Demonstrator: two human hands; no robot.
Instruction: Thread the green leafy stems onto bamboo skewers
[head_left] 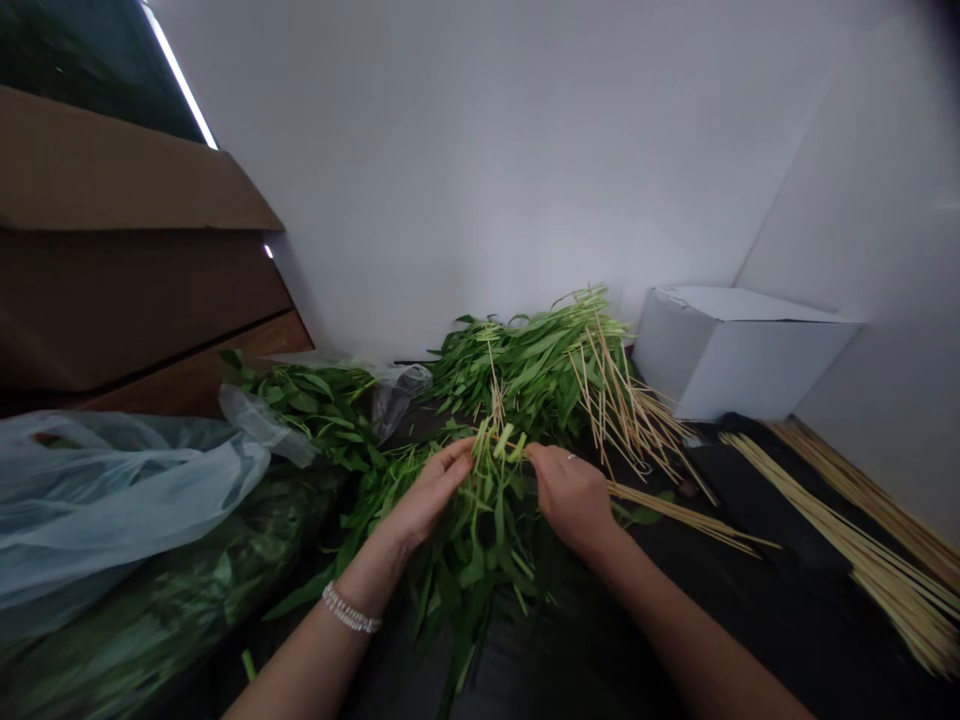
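My left hand (430, 490) pinches a small bunch of green leafy stalks (491, 500) near their cut ends, fingers closed on them. My right hand (571, 492), a ring on one finger, is closed around a bundle of bamboo skewers (679, 515) that points right, its tip at the stalks. The leaves of the held bunch hang down towards me over the dark table. Behind my hands lies a pile of greens threaded on skewers (555, 370). A bead bracelet sits on my left wrist.
A clear plastic bag (112, 490) of more greens fills the left side, with brown cardboard boxes (127, 260) behind it. A white box (739, 350) stands at the back right. Loose skewers (855, 540) lie along the right edge by the white wall.
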